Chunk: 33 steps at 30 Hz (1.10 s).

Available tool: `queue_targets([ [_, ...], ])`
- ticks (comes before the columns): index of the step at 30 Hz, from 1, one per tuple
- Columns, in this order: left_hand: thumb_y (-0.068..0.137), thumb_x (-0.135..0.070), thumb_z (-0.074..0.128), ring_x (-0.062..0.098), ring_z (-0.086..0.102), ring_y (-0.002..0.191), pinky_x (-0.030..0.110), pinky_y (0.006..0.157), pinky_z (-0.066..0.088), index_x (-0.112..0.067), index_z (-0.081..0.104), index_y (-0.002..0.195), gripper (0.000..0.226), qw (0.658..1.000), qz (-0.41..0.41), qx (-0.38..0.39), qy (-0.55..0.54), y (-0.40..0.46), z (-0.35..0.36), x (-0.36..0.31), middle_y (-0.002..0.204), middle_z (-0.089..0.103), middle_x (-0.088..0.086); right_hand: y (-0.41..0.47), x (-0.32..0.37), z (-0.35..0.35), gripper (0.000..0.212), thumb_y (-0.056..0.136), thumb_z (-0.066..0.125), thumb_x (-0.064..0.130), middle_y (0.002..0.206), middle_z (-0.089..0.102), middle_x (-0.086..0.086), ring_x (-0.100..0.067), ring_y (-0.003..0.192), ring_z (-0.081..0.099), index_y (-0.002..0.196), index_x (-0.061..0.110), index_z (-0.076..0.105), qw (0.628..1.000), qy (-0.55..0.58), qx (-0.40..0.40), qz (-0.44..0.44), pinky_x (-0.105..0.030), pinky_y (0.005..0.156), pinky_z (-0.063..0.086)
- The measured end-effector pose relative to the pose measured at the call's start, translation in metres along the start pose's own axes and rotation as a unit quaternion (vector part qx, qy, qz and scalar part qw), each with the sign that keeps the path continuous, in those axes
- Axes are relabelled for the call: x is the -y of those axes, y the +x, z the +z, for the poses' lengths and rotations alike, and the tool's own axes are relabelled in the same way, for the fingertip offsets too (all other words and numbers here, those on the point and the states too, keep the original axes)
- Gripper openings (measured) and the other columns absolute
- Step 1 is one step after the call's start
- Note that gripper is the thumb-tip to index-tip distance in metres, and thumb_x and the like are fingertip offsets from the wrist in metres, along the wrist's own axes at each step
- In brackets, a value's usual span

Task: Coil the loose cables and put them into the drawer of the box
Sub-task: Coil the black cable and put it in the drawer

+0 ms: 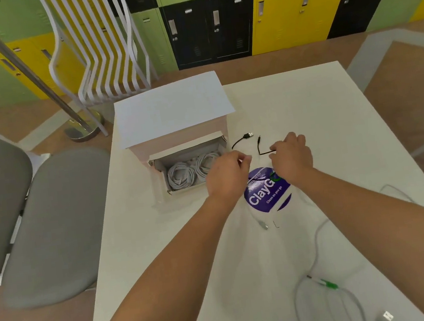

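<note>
A white box [172, 111] stands at the table's back left with its drawer [162, 177] pulled open; two coiled white cables [193, 169] lie inside. A thin black cable [246, 139] with a USB plug lies just right of the drawer. My right hand [291, 155] pinches that black cable near its middle. My left hand [229, 174] pinches something small at its fingertips, apparently the same cable, though the part between the hands is hidden. A loose white cable [326, 280] with a green-marked plug sprawls at the table's front right.
A purple round sticker [261, 194] is on the white table [149, 249] under my hands. A small grey plug [264, 225] lies below it. Two grey chairs [51, 221] stand to the left. Lockers line the far wall.
</note>
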State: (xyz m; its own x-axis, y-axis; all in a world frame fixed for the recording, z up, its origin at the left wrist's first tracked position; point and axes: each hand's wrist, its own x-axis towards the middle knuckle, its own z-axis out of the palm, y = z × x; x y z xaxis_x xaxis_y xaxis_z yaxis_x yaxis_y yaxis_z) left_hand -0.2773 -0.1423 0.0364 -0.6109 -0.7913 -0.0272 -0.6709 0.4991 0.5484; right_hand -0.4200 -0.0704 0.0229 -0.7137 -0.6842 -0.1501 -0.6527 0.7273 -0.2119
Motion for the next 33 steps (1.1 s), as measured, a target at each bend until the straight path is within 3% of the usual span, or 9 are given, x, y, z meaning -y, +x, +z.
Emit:
queue_targets([
  [3,0.1,-0.048,0.042,0.017,0.065,0.088,0.034,0.071,0.052,-0.022,0.07,0.106,0.038,1.0,-0.008,0.027,-0.011,0.001,0.008,-0.015,0.097,0.07,-0.004,0.001,-0.012,-0.003,0.025,0.095,0.055,0.017,0.119,0.049,-0.01,-0.027,0.116,0.041,0.117,0.015,0.067,1.0,0.029,-0.005,-0.011,-0.035,0.08,0.043],
  [7,0.101,-0.051,0.035,0.016,0.066,0.084,0.035,0.073,0.054,-0.026,0.072,0.102,0.044,0.997,-0.042,0.062,-0.023,0.004,0.018,-0.036,0.092,0.073,-0.004,0.0,-0.023,-0.017,0.019,0.096,0.057,0.023,0.113,0.054,-0.006,-0.023,0.114,0.045,0.107,0.018,0.071,0.994,0.1,-0.04,-0.015,-0.034,0.073,0.043],
  [11,0.102,-0.053,0.026,0.016,0.063,0.085,0.033,0.081,0.048,-0.022,0.072,0.104,0.056,0.98,-0.108,0.102,-0.133,0.014,0.015,-0.057,0.098,0.073,-0.004,-0.005,-0.031,-0.037,0.015,0.094,0.06,0.027,0.104,0.06,0.002,-0.017,0.108,0.048,0.102,0.024,0.072,0.978,0.185,-0.082,-0.044,-0.034,0.071,0.044],
  [15,0.102,-0.052,0.026,0.015,0.054,0.084,0.037,0.091,0.045,-0.019,0.071,0.092,0.057,0.929,-0.178,0.091,-0.311,0.022,-0.001,-0.089,0.098,0.07,-0.002,-0.02,-0.041,-0.053,0.011,0.093,0.061,0.028,0.093,0.061,0.012,-0.011,0.101,0.048,0.099,0.027,0.07,0.962,0.229,-0.108,-0.099,-0.033,0.069,0.045],
  [20,0.1,-0.046,0.046,0.012,0.059,0.076,0.024,0.075,0.049,-0.018,0.063,0.08,0.038,0.839,-0.237,0.095,-0.481,0.024,-0.025,-0.118,0.08,0.07,-0.005,-0.036,-0.056,-0.066,0.011,0.092,0.062,0.032,0.087,0.065,0.014,-0.01,0.098,0.047,0.1,0.03,0.069,0.954,0.235,-0.104,-0.153,-0.031,0.072,0.044],
  [24,0.103,-0.046,0.035,0.016,0.062,0.072,0.032,0.088,0.055,-0.011,0.055,0.092,0.042,0.819,-0.226,0.068,-0.522,0.016,-0.036,-0.132,0.061,0.069,-0.003,-0.045,-0.061,-0.071,0.023,0.097,0.053,0.039,0.089,0.066,0.007,-0.015,0.094,0.047,0.105,0.028,0.071,0.959,0.211,-0.044,-0.186,-0.034,0.079,0.043],
  [27,0.102,-0.047,0.037,0.017,0.056,0.063,0.036,0.088,0.056,-0.008,0.049,0.071,0.052,0.792,-0.213,0.065,-0.569,0.006,-0.044,-0.134,0.05,0.052,0.0,-0.048,-0.062,-0.073,0.028,0.102,0.044,0.031,0.1,0.064,0.003,-0.019,0.101,0.047,0.112,0.023,0.069,0.962,0.167,0.01,-0.215,-0.035,0.087,0.042],
  [29,0.102,-0.047,0.039,0.012,0.05,0.056,0.037,0.088,0.057,-0.01,0.049,0.07,0.049,0.801,-0.181,0.082,-0.565,0.0,-0.053,-0.13,0.053,0.041,-0.001,-0.05,-0.063,-0.074,0.028,0.103,0.043,0.025,0.103,0.064,-0.001,-0.022,0.103,0.049,0.115,0.018,0.068,0.962,0.125,0.032,-0.241,-0.035,0.084,0.043],
  [33,0.102,-0.039,0.044,0.009,0.04,0.052,0.034,0.079,0.059,-0.011,0.06,0.089,0.035,0.823,-0.133,0.113,-0.54,-0.016,-0.072,-0.12,0.058,0.033,-0.001,-0.05,-0.057,-0.084,0.029,0.102,0.045,0.023,0.101,0.064,-0.004,-0.025,0.098,0.056,0.119,0.022,0.068,0.97,0.081,0.017,-0.228,-0.032,0.071,0.042],
])
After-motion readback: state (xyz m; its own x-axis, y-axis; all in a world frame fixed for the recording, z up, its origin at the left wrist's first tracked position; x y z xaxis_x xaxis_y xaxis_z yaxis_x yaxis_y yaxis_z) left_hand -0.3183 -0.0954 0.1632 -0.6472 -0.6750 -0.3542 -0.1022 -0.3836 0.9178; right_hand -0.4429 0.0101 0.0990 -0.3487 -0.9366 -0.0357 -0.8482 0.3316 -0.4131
